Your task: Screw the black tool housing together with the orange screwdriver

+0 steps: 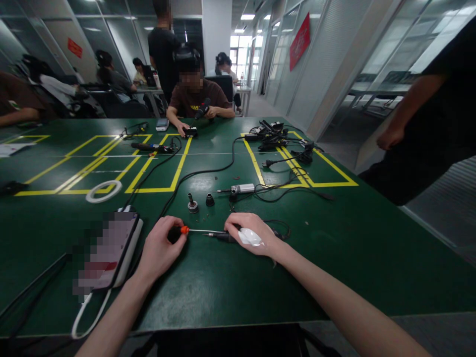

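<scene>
Dark green table (178,307), glossy, marked out in yellow tape. Around it, from the left: glass partitions (126,42) with a red sheet (75,47), people (55,87) seated behind, a standing person (161,47) in black, a person (182,104) across the table holding a black device (203,108), a bright window (238,44) far back, a red banner (299,42) on glass, a dark-clothed person (431,139) at the right edge.

At the far edge of the left taped boxes, a black cable bundle (139,130); across another tape line, a black-handled tool (152,148). Nearer, a white ring (115,186), flat, then a phone-like device (111,253), partly blurred. Left hand (163,243) curled tight round an orange-collared tool (185,229), low and central over the table, shaft pointing rightward. Just beyond, a metal-based nozzle (192,205) and a black cone (210,200), both upright. Next, a black pen-like tool (225,237), tip leftward, running under the curled right hand (251,224); impossible to tell if gripping or merely resting. Behind, a silver-bodied tool (243,188). Rightmost, in and around another taped box (334,184), a heap of black cables (271,136).
</scene>
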Motion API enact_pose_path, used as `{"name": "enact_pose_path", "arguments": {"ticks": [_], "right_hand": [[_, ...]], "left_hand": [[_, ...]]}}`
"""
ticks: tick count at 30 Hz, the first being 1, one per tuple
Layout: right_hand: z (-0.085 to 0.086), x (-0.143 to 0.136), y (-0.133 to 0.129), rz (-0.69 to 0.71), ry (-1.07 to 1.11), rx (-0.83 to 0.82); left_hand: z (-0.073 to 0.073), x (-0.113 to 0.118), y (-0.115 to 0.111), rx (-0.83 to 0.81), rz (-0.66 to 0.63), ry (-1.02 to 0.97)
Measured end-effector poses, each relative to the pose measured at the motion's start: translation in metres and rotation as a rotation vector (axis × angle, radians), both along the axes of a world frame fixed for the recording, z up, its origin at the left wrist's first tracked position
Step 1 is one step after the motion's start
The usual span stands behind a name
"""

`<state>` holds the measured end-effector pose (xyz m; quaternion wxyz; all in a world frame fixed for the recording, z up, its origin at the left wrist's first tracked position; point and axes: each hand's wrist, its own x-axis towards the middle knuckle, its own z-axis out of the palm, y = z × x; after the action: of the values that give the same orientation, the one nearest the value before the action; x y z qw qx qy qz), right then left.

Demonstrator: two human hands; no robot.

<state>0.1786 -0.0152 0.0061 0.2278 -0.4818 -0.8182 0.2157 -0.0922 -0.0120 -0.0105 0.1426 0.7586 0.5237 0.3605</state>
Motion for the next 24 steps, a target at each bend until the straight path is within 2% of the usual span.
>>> {"name": "enact_pose_path", "arguments": {"ticks": [7, 24], "right_hand": [[0.0004, 0.0001, 0.0002, 0.006, -0.014, -0.004], [-0.0003, 0.0003, 0.0, 0.0, -0.016, 0.005]], "left_hand": [[0.003, 0.0011, -0.0001, 0.039, -0.012, -0.009], [0.0026, -0.0004, -0.0006, -0.04, 0.001, 0.016]]}}
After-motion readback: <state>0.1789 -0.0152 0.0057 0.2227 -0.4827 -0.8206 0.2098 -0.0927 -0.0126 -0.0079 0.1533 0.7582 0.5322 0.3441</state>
